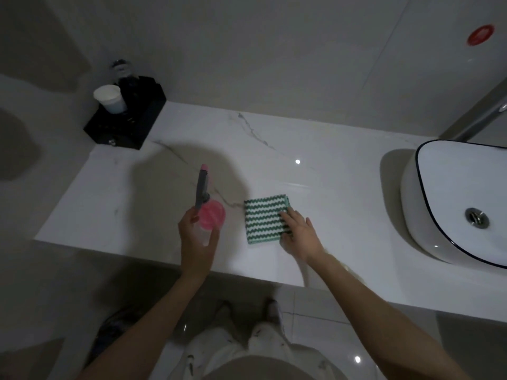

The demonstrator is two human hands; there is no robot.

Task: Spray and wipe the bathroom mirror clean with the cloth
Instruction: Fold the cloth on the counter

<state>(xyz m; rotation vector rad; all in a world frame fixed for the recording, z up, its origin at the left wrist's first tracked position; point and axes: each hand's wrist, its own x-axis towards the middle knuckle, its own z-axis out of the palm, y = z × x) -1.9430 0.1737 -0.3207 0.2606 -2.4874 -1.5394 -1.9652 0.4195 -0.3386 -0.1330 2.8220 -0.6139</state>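
Observation:
A spray bottle (pixel 210 213) with a pink collar, a grey trigger head and a clear body stands near the front edge of the white marble counter (pixel 329 193). My left hand (pixel 197 242) grips its body from the near side. To its right a folded cloth (pixel 264 218) with green and white zigzag stripes lies flat on the counter. My right hand (pixel 300 234) rests on the cloth's right edge, fingers spread over it. Only a sliver of the mirror (pixel 493 124) shows at the far right, above the basin.
A white vessel basin (pixel 450 204) with a dark rim sits at the right. A black tray (pixel 123 124) holding a white cup (pixel 109 98) and a dark bottle stands in the back left corner. A red round sticker (pixel 480 35) is on the wall.

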